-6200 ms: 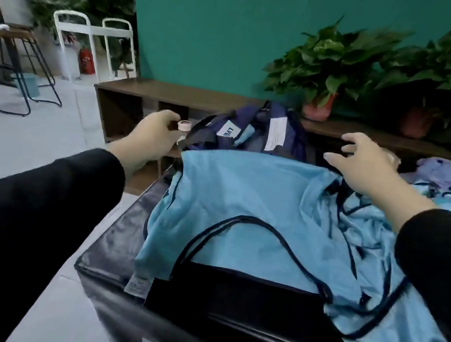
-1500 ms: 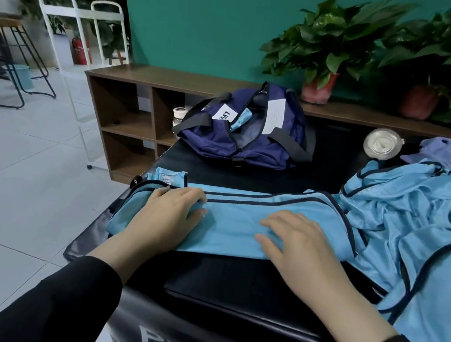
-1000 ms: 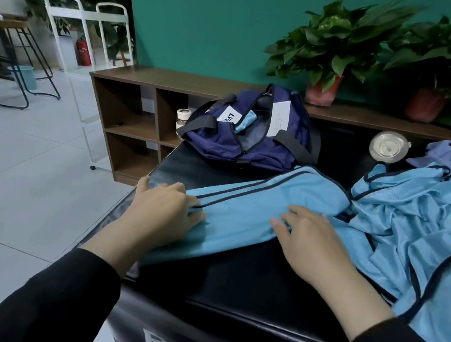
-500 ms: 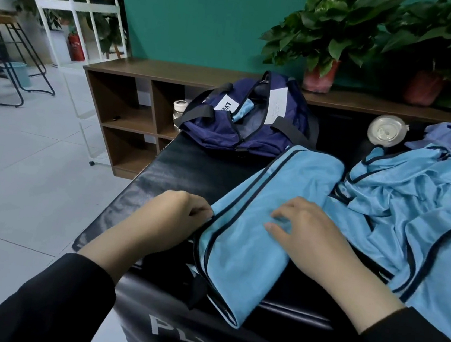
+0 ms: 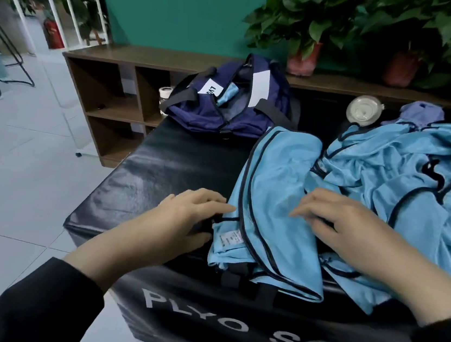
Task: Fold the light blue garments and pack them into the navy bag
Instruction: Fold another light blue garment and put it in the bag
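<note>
Closest to the camera is a big black padded box [image 5: 162, 168] with white lettering on its front face, and everything sits on top of it. A folded light blue garment with dark navy piping [image 5: 268, 204] lies lengthwise across the top, its near end draped a bit over the front edge at about 6 o'clock. The left hand [image 5: 184, 219] is at 9 o'clock of that garment, fingers lightly curled with the tips at the garment's left edge by the small white label; can't really tell if it's pinching the fabric or just touching it. The right hand [image 5: 345, 228] lies on top of the garment from the 3 o'clock side, fingers mostly straight and spread, pressing down, not gripping anything.

Off at 2 o'clock there's a loose heap of more light blue garments [image 5: 405, 176], unfolded and touching the folded one. Farther back at 12 o'clock sits the navy fabric duffel bag [image 5: 226, 108], unzipped with a bit of light blue showing inside. A round clear plastic lid [image 5: 363, 110] and a crumpled lavender cloth [image 5: 421, 112] are at the far right. Behind all that, a brown wooden shelf unit [image 5: 115, 86] carries potted green plants [image 5: 304, 24].
</note>
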